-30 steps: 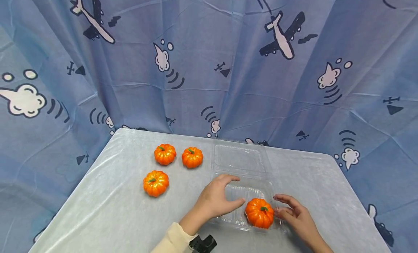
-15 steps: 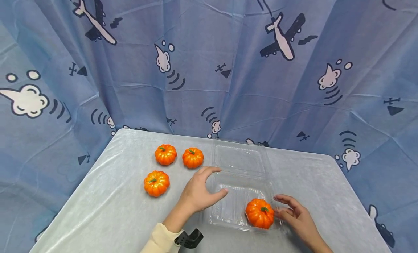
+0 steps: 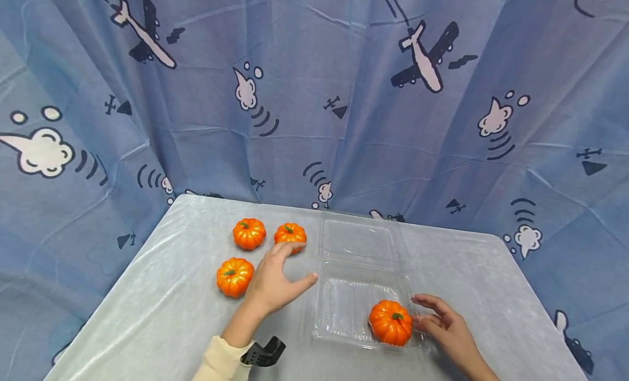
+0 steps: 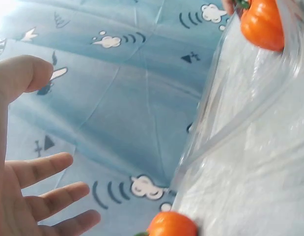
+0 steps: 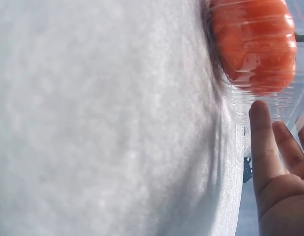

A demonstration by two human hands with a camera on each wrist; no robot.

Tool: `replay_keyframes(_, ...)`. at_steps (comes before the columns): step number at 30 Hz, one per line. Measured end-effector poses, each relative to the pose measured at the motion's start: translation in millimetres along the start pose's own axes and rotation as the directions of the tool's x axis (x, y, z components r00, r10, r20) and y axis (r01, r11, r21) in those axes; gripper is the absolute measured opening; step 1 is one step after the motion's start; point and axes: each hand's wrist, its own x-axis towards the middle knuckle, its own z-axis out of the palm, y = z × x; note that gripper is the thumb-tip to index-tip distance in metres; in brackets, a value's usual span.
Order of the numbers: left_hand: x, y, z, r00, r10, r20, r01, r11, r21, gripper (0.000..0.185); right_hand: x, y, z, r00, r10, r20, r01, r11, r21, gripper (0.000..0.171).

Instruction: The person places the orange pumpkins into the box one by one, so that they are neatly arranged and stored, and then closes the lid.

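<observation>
Left hand (image 3: 270, 287) was totally free, thumb and fingers spread, just beside three small, ribbed orange pumpkins (image 3: 249, 234) on the whitish cloth-covered table (image 3: 147, 321). From the head cam its fingertips overlapped the back-right pumpkin (image 3: 289, 233); couldn't tell if they touched. A fourth pumpkin (image 3: 390, 323) sat in the near-right corner of an open, clear plastic hinged box (image 3: 341, 310). Right hand (image 3: 449, 332) had loosely bent fingers at the box's right wall, no telling if they actually pinched it.
</observation>
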Motion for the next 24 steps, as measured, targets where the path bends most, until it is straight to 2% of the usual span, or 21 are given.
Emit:
replay_keyframes(10, 3.9, -14.1, -28.0, 0.998, -0.021, -0.062, 0.024, 0.998, 0.061, 0.057, 1, -1, 0, 1.0, 0.02, -0.008, -0.02, 1.0, -0.007, 0.044)
replay_keyframes(16, 2.4, -28.5, -43.0, 0.994, -0.014, -0.105, 0.024, 0.995, 0.095, 0.054, 0, -1, 1, 0.999, 0.028, -0.017, -0.028, 1.0, -0.008, 0.043)
replay_keyframes(24, -3.8, -52.0, -57.5, 0.989, -0.066, -0.135, 0.085, 0.987, 0.139, 0.055, 1, -1, 1, 0.999, 0.029, -0.025, -0.03, 1.0, -0.01, 0.043)
